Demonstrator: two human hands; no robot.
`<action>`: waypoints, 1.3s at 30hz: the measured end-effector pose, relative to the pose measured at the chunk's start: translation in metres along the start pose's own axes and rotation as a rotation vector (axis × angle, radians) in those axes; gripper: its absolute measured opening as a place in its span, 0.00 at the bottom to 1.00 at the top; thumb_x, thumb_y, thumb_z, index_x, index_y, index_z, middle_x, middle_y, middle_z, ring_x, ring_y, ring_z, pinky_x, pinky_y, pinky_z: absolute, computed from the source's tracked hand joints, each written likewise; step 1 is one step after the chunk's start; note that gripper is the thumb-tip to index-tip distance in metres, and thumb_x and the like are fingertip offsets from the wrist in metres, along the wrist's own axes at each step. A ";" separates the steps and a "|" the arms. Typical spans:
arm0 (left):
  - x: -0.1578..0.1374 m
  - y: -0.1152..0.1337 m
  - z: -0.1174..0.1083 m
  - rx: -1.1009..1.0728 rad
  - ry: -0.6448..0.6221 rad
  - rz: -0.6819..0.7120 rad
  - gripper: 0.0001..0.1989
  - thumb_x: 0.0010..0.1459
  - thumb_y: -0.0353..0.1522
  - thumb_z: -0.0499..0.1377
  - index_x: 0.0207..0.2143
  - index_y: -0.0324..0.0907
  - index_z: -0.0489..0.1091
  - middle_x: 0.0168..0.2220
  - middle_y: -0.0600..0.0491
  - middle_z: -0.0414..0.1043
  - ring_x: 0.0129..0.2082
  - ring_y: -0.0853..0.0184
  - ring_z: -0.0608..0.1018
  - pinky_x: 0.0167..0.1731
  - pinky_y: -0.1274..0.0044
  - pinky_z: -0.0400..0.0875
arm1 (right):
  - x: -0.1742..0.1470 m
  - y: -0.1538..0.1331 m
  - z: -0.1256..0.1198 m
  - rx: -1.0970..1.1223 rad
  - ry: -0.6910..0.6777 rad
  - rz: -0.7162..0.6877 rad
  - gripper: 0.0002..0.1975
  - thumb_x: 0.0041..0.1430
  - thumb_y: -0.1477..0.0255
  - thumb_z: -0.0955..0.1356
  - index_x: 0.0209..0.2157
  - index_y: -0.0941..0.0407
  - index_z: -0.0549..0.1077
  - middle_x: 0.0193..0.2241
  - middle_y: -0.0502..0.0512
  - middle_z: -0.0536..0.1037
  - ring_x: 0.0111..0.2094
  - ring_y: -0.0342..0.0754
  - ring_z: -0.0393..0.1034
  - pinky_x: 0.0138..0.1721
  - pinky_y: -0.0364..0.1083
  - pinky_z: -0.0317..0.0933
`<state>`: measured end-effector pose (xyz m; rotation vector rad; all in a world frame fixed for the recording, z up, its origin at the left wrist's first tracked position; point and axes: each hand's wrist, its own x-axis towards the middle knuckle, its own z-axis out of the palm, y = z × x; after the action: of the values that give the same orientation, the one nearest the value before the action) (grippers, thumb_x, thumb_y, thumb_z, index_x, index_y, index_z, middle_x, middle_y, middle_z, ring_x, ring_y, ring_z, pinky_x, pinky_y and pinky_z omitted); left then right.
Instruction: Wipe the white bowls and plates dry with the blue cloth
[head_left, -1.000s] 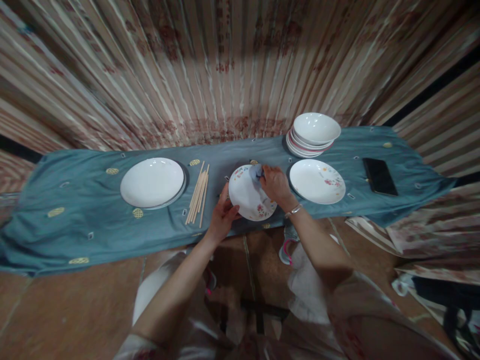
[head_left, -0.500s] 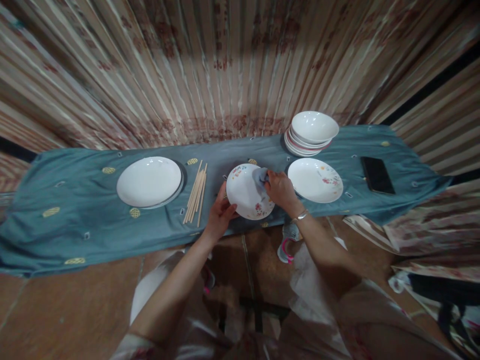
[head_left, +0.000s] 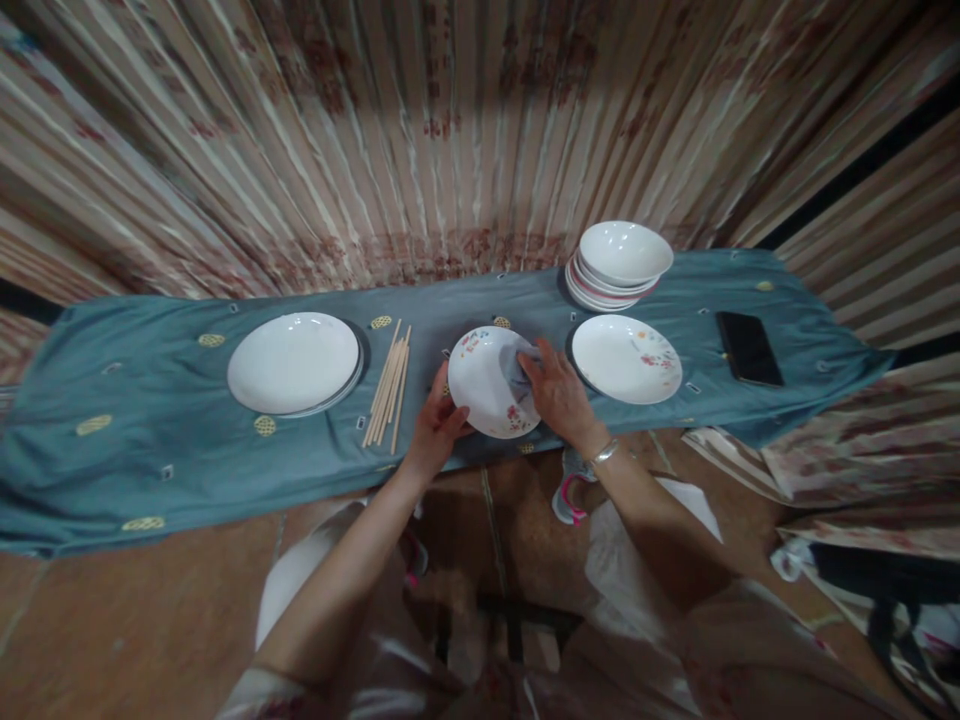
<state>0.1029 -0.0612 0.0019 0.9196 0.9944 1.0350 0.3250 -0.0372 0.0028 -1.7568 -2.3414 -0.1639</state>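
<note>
A white plate with a floral pattern (head_left: 484,385) is tilted toward me over the middle of the table. My left hand (head_left: 441,420) grips its left rim, thumb on top and fingers underneath. In my right hand (head_left: 559,393) is a bluish-grey cloth (head_left: 517,370), pressed on the plate's right side; the hand covers part of that rim. Just right of it lies another floral plate (head_left: 619,360). To the left of my left hand is a loose bunch of wooden chopsticks (head_left: 388,390).
A stack of white plates (head_left: 292,362) sits on the left of the green tablecloth (head_left: 187,450). Stacked bowls (head_left: 626,255) stand at the back right, and a black phone (head_left: 748,348) lies at the right. A pleated curtain (head_left: 450,130) hangs behind the table.
My right hand has turned flatter and its fingers have spread over the cloth, still at the plate's right side. My left hand keeps its hold; the whole view has shifted slightly.
</note>
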 end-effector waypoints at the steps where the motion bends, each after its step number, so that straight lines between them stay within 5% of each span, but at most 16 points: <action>1: 0.000 0.000 0.000 -0.001 -0.007 0.002 0.58 0.47 0.44 0.72 0.73 0.45 0.43 0.51 0.44 0.78 0.47 0.53 0.80 0.42 0.64 0.80 | -0.001 0.001 0.001 -0.001 -0.011 -0.031 0.22 0.68 0.80 0.56 0.57 0.63 0.71 0.62 0.73 0.67 0.55 0.60 0.66 0.55 0.56 0.58; 12: 0.002 0.002 0.001 -0.001 0.012 -0.001 0.53 0.49 0.41 0.71 0.72 0.47 0.48 0.47 0.48 0.80 0.44 0.57 0.81 0.41 0.64 0.80 | -0.010 0.011 -0.003 0.115 -0.115 -0.253 0.10 0.61 0.81 0.64 0.40 0.60 0.76 0.44 0.63 0.79 0.47 0.54 0.72 0.57 0.52 0.60; 25: 0.002 0.002 0.004 -0.015 0.020 -0.002 0.53 0.50 0.39 0.69 0.73 0.47 0.47 0.47 0.48 0.79 0.42 0.58 0.80 0.41 0.66 0.80 | -0.020 -0.016 -0.001 0.397 -0.008 -0.280 0.13 0.69 0.72 0.63 0.50 0.61 0.73 0.57 0.69 0.74 0.53 0.59 0.74 0.57 0.58 0.68; 32: 0.001 0.002 0.003 -0.016 -0.013 0.018 0.50 0.50 0.41 0.70 0.71 0.48 0.51 0.44 0.50 0.80 0.39 0.61 0.81 0.40 0.66 0.81 | -0.013 -0.039 0.009 0.607 0.082 -0.203 0.23 0.67 0.73 0.64 0.63 0.54 0.63 0.60 0.64 0.71 0.62 0.56 0.68 0.62 0.59 0.66; 39: -0.001 0.004 0.007 0.000 -0.070 0.020 0.52 0.50 0.42 0.70 0.72 0.50 0.48 0.51 0.47 0.78 0.44 0.57 0.82 0.43 0.63 0.80 | 0.012 -0.054 0.004 0.584 0.191 -0.241 0.25 0.70 0.76 0.59 0.66 0.54 0.62 0.67 0.63 0.62 0.68 0.53 0.57 0.67 0.56 0.59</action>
<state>0.1082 -0.0619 0.0082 0.9614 0.9291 1.0132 0.2693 -0.0402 0.0035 -1.1326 -2.1571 0.2776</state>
